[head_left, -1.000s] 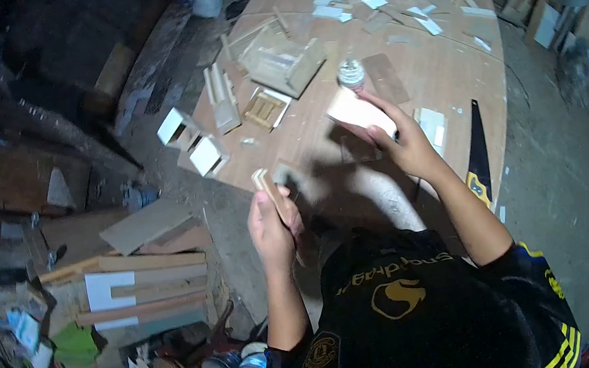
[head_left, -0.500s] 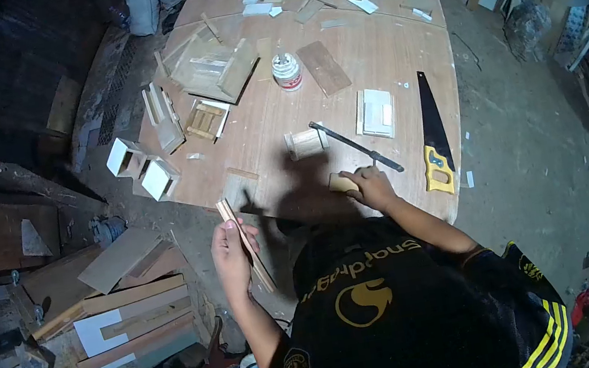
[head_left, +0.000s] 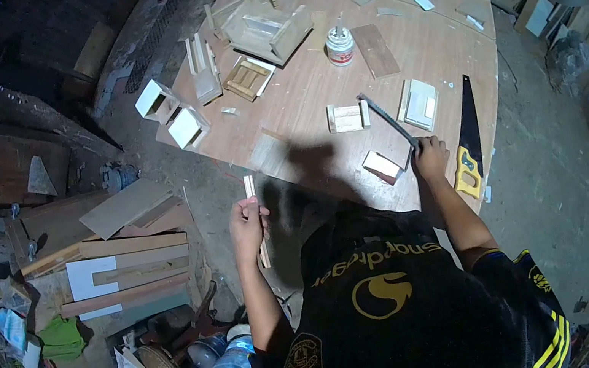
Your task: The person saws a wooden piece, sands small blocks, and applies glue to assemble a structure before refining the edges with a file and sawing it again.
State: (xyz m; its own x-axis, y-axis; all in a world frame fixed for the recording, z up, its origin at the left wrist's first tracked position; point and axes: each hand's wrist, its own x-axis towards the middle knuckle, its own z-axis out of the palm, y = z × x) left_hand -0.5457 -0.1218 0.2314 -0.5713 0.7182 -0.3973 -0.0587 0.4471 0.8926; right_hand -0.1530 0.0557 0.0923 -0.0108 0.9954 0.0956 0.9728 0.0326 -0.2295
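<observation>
The person's right hand, which half a second earlier had rested on a small pale wooden block with a brown side, had moved to a thin, dark, straight bar-like tool, its fingers curled around the near end. The block now lay released on the tabletop near its edge, just beside the bar. The left hand kept its grip on a slim pale wooden strip, the fingers closed about its middle, off the tabletop's edge and above the floor. The bar slanted between a small pale wooden frame, close to its far tip, and a layered white and wooden rectangular piece. To the right of that piece lay a black-bladed handsaw with a yellow handle, near the right hand. Farther off stood a white jar with a red label, beside a flat brown board. An open pale wooden box and a slatted wooden frame occupied the left side, and scattered scraps covered the far end.
</observation>
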